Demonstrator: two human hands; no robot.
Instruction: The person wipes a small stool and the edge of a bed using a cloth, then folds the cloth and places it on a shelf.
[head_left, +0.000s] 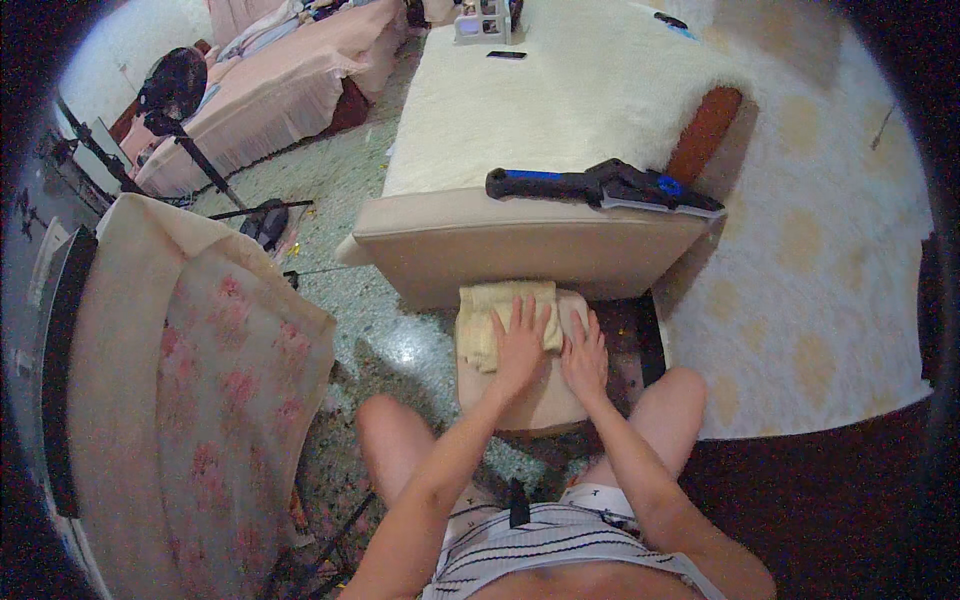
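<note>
A folded pale yellow cloth (480, 319) lies on a small beige padded stool (525, 409) between my knees. My left hand (521, 341) presses flat on the cloth's right part, fingers spread, pointing away from me. Just to its right, my right hand (585, 360) rests with extended fingers at the stool's right edge, beside the cloth. A paler, pinkish piece (571, 306) shows beyond the right fingertips; whether it is cloth or part of the seat I cannot tell. Neither hand's fingers are closed around anything.
Ahead stands a beige padded bench end (517, 244) with a black and blue handheld tool (600, 184) on top. A phone (507, 55) lies on the cream fleece cover (525, 112). Left are a floral-cloth-covered piece (225, 390) and a black fan (176, 82); right is a patterned surface (795, 300).
</note>
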